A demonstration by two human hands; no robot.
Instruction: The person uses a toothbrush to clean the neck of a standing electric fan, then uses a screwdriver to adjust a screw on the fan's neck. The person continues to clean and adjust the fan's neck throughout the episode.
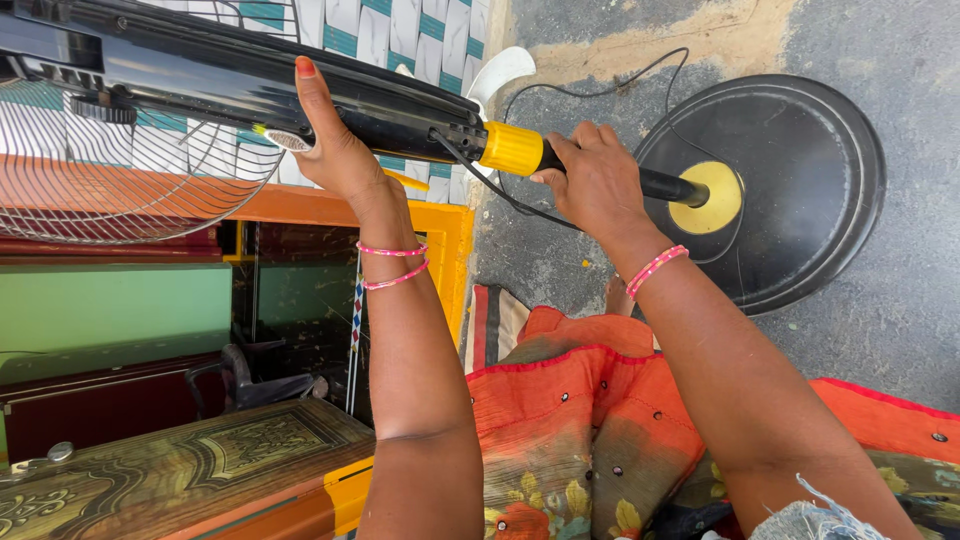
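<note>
A person looks down at a glossy black pedestal fan column (300,95), tipped so that it runs almost level across the top of the view. Its thinner black metal pole (665,185) is already seated in the wide round black base (810,170), which rests on grey concrete floor (900,330), meeting it at a yellow plastic disc (712,197). A yellow plastic collar (512,148) sits at the joint where column and pole meet.

The left hand (335,145) presses flat against the near side of the column, fingers stretched upward and thumb tucked beneath, steadying it rather than clasping it. The right hand (597,180) is curled snugly round the pole just beside the collar, fingertips touching its edge.

Judging from this, the stand looks assembled and the collar is what remains to be worked (whether it is tight cannot be told).

A white wire fan guard (130,160) hangs at the upper left, and a white blade (500,72) lies beyond the column. A thin black power cord (600,90) trails over the floor. Pink bangles (392,266) circle the left wrist; an orange patterned garment (580,420) fills the lower foreground.
</note>
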